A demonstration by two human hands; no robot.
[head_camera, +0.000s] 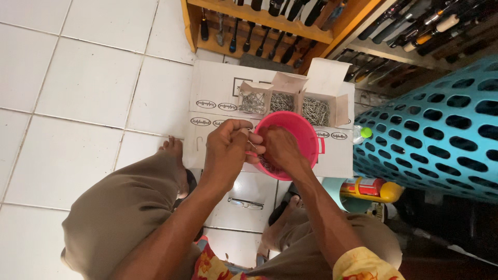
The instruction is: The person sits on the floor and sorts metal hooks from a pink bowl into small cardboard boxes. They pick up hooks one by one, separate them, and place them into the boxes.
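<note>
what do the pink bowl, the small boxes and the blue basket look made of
Pink bowl: probably plastic, smooth, evenly coloured, slightly glossy. Small boxes: white cardboard, with folded flaps. Blue basket: likely moulded plastic, matte, with regular oval holes.

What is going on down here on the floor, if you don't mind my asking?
A seated person works over a pink bowl on flattened cardboard. The left hand pinches a small metal piece at the rim, and the right hand meets it there. Three open boxes of metal pieces stand behind, eyeglasses below.
</note>
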